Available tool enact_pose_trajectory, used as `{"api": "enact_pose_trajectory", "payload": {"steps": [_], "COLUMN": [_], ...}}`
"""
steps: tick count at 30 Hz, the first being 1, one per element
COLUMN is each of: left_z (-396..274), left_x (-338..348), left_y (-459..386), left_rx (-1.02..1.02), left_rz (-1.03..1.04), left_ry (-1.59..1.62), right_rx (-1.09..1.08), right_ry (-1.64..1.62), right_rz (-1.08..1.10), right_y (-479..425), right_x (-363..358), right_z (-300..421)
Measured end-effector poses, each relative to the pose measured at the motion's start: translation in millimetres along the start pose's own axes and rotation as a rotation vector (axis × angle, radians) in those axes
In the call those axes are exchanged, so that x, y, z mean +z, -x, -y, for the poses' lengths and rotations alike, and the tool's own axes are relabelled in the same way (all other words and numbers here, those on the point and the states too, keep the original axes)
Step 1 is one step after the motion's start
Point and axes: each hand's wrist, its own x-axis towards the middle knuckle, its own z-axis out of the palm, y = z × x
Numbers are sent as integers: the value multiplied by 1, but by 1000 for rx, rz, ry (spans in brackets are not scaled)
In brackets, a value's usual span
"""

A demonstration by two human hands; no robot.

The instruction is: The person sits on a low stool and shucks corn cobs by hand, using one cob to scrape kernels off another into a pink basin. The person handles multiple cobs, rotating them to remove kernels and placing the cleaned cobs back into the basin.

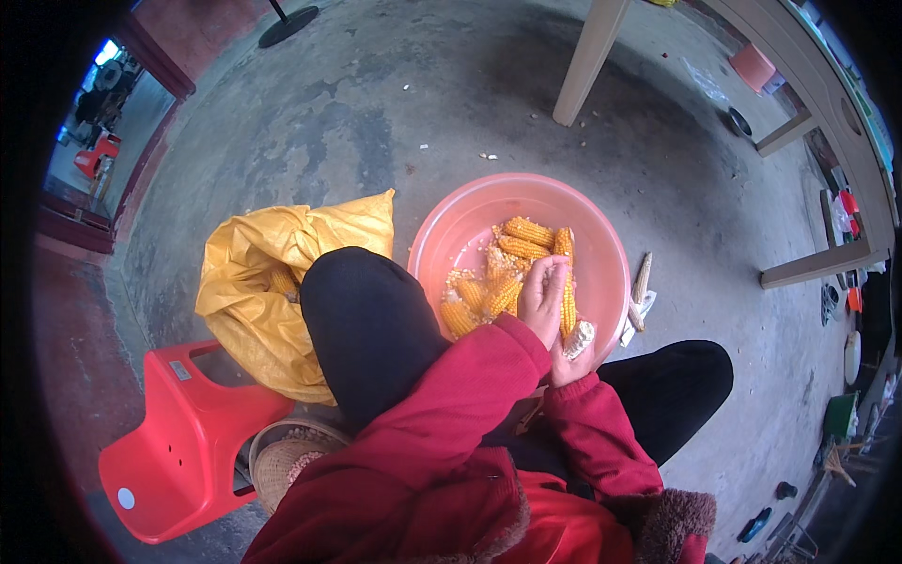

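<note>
Over a pink plastic basin [451,211] on the floor, my right hand [569,363] is closed around the lower end of a yellow corn cob [568,303], whose pale end [579,340] sticks out by the palm. My left hand [542,299] lies against the same cob from the left, fingers together and pointing away from me. Below in the basin are several yellow ears of corn [521,247] and loose kernels [461,275]. A yellow woven sack [246,247] stands open left of my knee, with an ear of corn [283,283] inside.
A red plastic chair [190,437] and a woven basket [282,469] are at the lower left. Bare cobs [642,278] lie on the floor right of the basin. A table's leg [588,63] stands beyond the basin. Bits of litter [487,156] dot the concrete floor.
</note>
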Motion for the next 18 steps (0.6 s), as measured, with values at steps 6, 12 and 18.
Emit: {"api": "enact_pose_trajectory", "payload": {"steps": [6, 12, 18], "left_z": [11, -10, -6], "left_x": [-10, -7, -8], "left_y": [-7, -7, -8], "left_rx": [43, -164, -248], "left_rz": [-26, -40, 16], "left_ry": [-121, 26, 159], "right_rx": [115, 532, 565], "right_ry": [-223, -759, -752], "right_rz": [105, 225, 177], "right_y": [1, 2, 0], "right_x": [0, -1, -1], "right_z": [14, 15, 16]}}
